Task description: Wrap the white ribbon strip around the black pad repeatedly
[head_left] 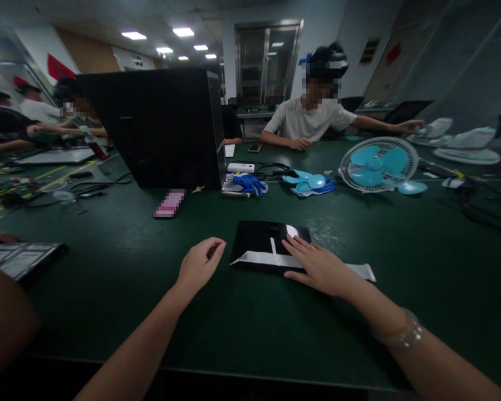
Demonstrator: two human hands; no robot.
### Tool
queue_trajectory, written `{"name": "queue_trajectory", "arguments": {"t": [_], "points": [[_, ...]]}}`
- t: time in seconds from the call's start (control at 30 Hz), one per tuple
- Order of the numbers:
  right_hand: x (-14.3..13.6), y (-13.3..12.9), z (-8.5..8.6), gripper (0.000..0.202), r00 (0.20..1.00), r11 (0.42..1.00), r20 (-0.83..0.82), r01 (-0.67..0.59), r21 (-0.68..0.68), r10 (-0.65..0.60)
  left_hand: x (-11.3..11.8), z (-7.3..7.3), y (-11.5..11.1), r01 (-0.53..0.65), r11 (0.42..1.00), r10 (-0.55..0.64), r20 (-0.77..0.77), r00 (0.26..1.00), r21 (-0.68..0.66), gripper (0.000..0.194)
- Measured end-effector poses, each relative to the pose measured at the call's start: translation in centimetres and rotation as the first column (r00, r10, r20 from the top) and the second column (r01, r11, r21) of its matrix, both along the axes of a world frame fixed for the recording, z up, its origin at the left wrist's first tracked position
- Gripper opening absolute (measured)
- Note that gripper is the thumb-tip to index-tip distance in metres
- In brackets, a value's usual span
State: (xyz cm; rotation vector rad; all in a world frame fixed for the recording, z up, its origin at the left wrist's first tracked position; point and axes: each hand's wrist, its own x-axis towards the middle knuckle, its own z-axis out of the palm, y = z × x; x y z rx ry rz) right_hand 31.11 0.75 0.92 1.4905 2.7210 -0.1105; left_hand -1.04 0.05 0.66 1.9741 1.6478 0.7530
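Note:
A flat black panel (254,236) lies on the green table in front of me. A broad white ribbon-like strip (256,257) runs along its near side; its free end sticks out past the right edge. A short white strip (273,245) stands across it, and a shiny white patch (291,230) is at the far edge. My right hand (315,262) rests flat on the panel's right part, fingers stretched out, covering some of the strip. Left of the panel, apart from it, my left hand (200,262) is closed in a pinch; what its fingertips hold, if anything, cannot be made out.
A large black case (158,128) stands at the back left, with a pink phone (170,203) before it. Blue gloves (248,184), light-blue fan blades (307,181) and a caged fan (378,164) lie beyond the panel. Another person (313,117) sits opposite; a metal-topped device (23,259) is at left.

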Motion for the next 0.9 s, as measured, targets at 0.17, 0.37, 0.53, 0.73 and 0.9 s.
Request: {"name": "queue_trajectory", "arguments": {"t": [0.17, 0.37, 0.53, 0.73, 0.9], "points": [[3.1, 2.0, -0.1, 0.085, 0.947, 0.955, 0.12, 0.298, 0.017, -0.297, 0.0, 0.1, 0.0, -0.006, 0.999, 0.007, 0.01, 1.0, -0.033, 0.042], [7.6, 4.4, -0.6, 0.086, 0.756, 0.763, 0.13, 0.646, 0.008, -0.642, -0.1, -0.5, 0.1, -0.003, 0.999, 0.006, 0.066, 0.998, -0.04, 0.044], [10.5, 5.2, -0.6, 0.086, 0.503, 0.507, 0.093, 0.862, 0.02, -0.859, -0.3, -1.1, 0.4, 0.006, 0.999, -0.002, 0.09, 0.996, -0.042, 0.045], [14.3, 5.5, -0.8, 0.088, 0.068, 0.067, 0.003, 0.996, -0.058, -0.998, -0.3, -1.0, 0.3, 0.021, 0.998, -0.017, 0.078, 0.997, -0.057, 0.045], [16.2, 5.1, -1.0, 0.087, -0.002, 0.004, -0.055, 0.994, -0.113, -0.998, -0.3, -0.8, 0.1, 0.025, 0.998, -0.021, 0.068, 0.997, -0.053, 0.045]]}}
